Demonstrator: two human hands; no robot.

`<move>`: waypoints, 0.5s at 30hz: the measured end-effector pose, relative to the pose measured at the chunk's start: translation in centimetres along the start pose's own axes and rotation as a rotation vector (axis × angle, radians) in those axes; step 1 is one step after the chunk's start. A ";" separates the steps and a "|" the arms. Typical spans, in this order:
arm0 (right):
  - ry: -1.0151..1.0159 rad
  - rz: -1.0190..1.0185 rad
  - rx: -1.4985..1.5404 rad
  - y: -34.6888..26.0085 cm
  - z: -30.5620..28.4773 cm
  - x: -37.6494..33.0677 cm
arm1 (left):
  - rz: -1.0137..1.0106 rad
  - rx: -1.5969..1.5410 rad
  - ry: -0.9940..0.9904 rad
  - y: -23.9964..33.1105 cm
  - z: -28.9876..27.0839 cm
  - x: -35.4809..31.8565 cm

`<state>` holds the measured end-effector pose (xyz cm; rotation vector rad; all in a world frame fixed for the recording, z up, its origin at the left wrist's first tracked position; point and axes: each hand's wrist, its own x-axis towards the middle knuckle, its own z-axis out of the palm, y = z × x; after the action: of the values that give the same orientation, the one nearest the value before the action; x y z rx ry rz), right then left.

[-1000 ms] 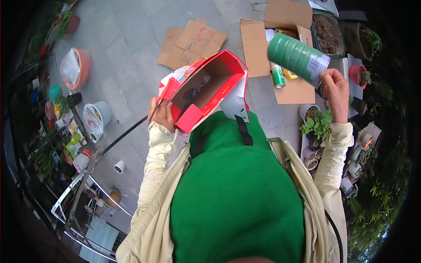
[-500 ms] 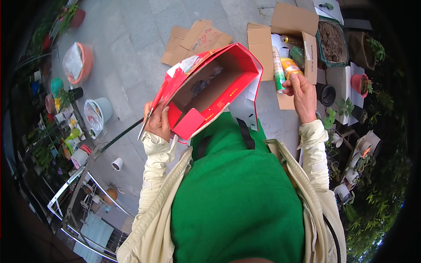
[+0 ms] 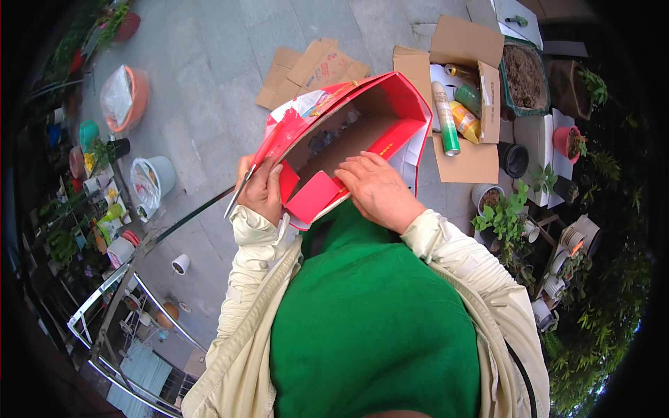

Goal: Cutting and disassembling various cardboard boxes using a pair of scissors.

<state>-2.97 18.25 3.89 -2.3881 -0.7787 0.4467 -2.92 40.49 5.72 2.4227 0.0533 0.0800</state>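
A red cardboard box (image 3: 397,139) with a bare brown inside is tilted in front of my green apron (image 3: 376,313), its opening facing me. My left hand (image 3: 261,191) is closed round its left corner. A narrow pointed metal blade (image 3: 238,198) sticks out beside those fingers; the rest of that tool is hidden or merges with the red card. My right hand (image 3: 376,189) bends over the near rim, fingers inside the box, beside a folded red flap (image 3: 313,198). Crumpled or torn pale patches show on the box's inner wall.
An open brown carton (image 3: 467,164) on the paving holds a green-and-white spray can (image 3: 446,118), a yellow packet (image 3: 465,120) and a green container (image 3: 468,99). Flattened cardboard (image 3: 313,66) lies beyond the red box. Buckets (image 3: 157,181) stand left, potted plants (image 3: 505,219) right.
My right hand has let go of the yellow packet, now lying in the carton, and has moved left onto the red box's near rim. My left hand keeps its hold; the box has shifted slightly right.
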 end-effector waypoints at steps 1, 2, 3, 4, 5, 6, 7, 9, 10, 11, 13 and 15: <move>-0.009 -0.064 -0.111 -0.2 0.8 0.5 | 0.020 0.005 -0.007 0.3 0.0 0.1; 0.041 -0.094 -0.106 -0.3 1.4 1.0 | 0.015 -0.012 -0.026 0.5 -0.1 0.3; -0.109 -0.057 -0.143 -0.3 2.0 1.4 | -0.008 -0.009 -0.046 0.9 -0.2 0.4; -0.234 -0.018 -0.175 -0.2 2.4 1.7 | 0.020 0.013 -0.028 1.2 -0.3 0.6; -0.156 -0.084 -0.210 0.1 2.5 1.7 | 0.009 0.023 -0.024 1.5 -0.4 0.8; -0.134 -0.095 -0.213 0.4 2.6 1.6 | -0.025 0.028 -0.035 1.9 -0.6 1.0; -0.074 -0.136 -0.161 0.7 2.5 1.6 | -0.064 0.031 -0.050 2.1 -0.9 1.3; -0.011 -0.192 -0.117 1.1 2.2 1.4 | 0.014 0.021 -0.032 2.7 -1.3 1.9; -0.002 -0.188 -0.083 1.2 2.0 1.2 | 0.035 0.004 -0.049 3.0 -1.4 2.1; 0.007 -0.182 -0.051 1.2 1.7 1.1 | 0.011 -0.050 -0.064 3.3 -1.6 2.3; -0.009 -0.154 -0.027 1.3 1.1 0.8 | 0.016 -0.082 -0.034 3.5 -2.0 2.9; -0.026 -0.123 -0.004 1.5 0.4 0.5 | 0.021 -0.103 -0.003 3.3 -2.5 3.4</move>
<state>-2.15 17.72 2.58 -2.3265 -0.9331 0.4271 0.31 39.87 9.93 2.3204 0.0218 0.0871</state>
